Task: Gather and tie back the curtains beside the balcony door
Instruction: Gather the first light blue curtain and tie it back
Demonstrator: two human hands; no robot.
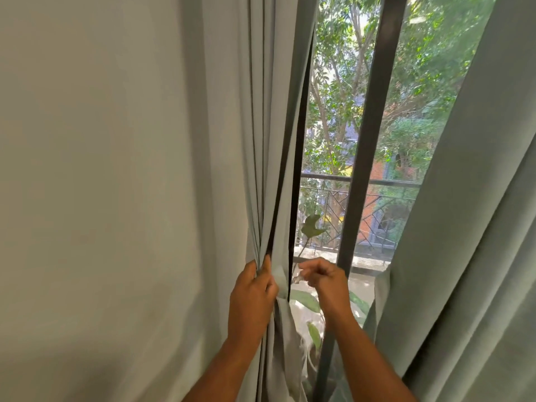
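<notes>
1. The left curtain (269, 140) hangs in bunched vertical pleats from the top of the frame to the bottom, just left of centre, against the dark door frame (371, 126).
2. The left hand (252, 297), at lower centre, grasps those pleats, with fingers curled round the gathered folds.
3. The right hand (324, 281), just to the right of the left one, has its fingers curled and seems to pinch something small and pale; I cannot tell whether that is a tie-back, a clip or a cord.
4. The right curtain (464, 227) hangs along the right side of the frame, well apart from both hands.
5. What matters next: the bundle's long axis runs vertically and lies immediately left of the right hand, so I judge any tie would have to pass horizontally round it, with the left hand pinning the folds together.
</notes>
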